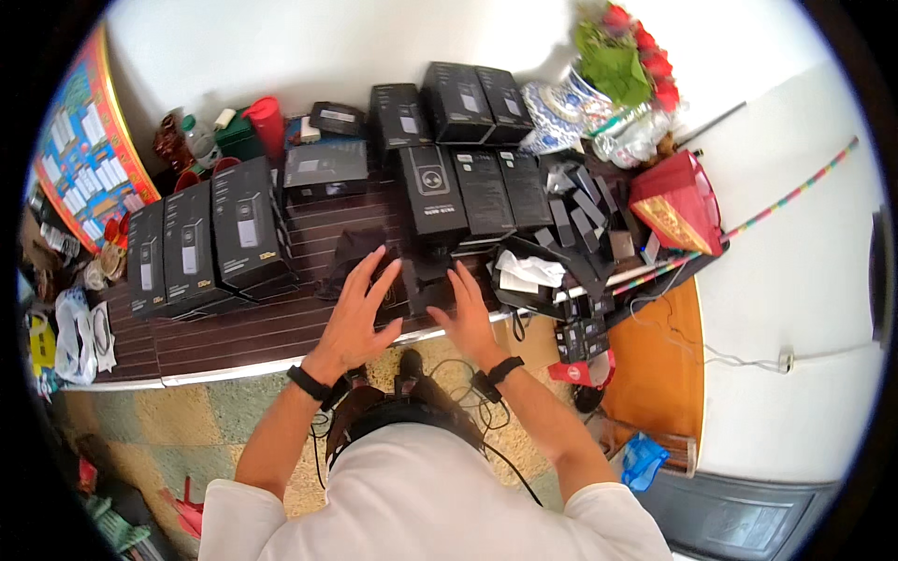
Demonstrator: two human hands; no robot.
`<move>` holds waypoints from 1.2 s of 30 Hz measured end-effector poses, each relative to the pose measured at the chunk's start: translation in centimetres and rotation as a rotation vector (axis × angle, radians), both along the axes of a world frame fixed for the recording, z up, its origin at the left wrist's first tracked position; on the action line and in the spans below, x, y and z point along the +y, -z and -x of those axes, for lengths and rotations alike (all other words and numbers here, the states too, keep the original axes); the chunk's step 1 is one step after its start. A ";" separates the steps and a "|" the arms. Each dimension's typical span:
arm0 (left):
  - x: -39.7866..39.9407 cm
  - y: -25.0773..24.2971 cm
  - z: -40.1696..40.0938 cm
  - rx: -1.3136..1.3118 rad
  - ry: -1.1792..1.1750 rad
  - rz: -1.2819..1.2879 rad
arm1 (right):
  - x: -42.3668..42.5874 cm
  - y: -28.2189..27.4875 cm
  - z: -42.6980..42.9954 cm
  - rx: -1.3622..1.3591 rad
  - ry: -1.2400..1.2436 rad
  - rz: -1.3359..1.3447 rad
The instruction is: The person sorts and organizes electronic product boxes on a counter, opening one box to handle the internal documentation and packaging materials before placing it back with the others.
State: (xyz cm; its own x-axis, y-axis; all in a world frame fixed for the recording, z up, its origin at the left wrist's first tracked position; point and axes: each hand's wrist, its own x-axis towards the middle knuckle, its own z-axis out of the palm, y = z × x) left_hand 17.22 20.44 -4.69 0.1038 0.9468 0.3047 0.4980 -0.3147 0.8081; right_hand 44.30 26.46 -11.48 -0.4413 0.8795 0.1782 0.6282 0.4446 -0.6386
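Above the front edge of a dark striped table [231,336], my left hand [361,315] is spread, palm down, with nothing in it. My right hand [466,312] is also spread with apart fingers, just right of it. Between and beyond the hands lie dark items, one of them a black cloth-like piece [358,252]; their exact kind is hard to tell. Just past my fingertips stands a black product box [433,196] with a round twin-dot picture, beside more upright black boxes [484,193]. Both wrists wear black bands.
Three black boxes [189,245] stand at the left, a flatter box [326,168] farther back. At the right are a heap of small dark boxes [579,210], crumpled white paper [530,270], a red bag [677,203] and a striped stick [793,186]. Cables [491,414] lie on the floor.
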 end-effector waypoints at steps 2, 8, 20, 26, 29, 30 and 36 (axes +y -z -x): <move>1.4 -0.9 -0.3 0.188 0.091 0.040 | 0.2 1.0 0.4 -0.022 0.029 -0.119; 4.1 0.0 -1.1 0.671 0.167 0.111 | -0.5 4.4 2.1 0.397 0.114 0.286; 3.4 -1.9 2.2 0.696 0.153 0.284 | -2.7 5.6 6.2 0.438 -0.003 0.455; 0.0 -3.9 6.1 0.318 -0.007 0.334 | -2.2 5.6 7.3 0.363 -0.051 0.481; -2.1 -3.2 7.5 0.113 -0.122 0.255 | -2.8 3.5 7.9 0.296 -0.024 0.335; -2.8 -3.2 7.8 0.068 -0.158 0.244 | -2.7 2.3 8.0 0.270 -0.033 0.281; -4.3 -3.5 7.4 -0.128 -0.181 0.187 | -1.0 -2.0 10.6 0.029 -0.387 -0.271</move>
State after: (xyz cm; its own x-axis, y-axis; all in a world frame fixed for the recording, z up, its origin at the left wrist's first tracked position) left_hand 9.85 16.14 -1.19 -0.0998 0.9874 0.1228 0.4230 -0.0696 0.9034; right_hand 33.66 25.47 -9.44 -0.7192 0.5714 0.3953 0.3669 0.7955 -0.4823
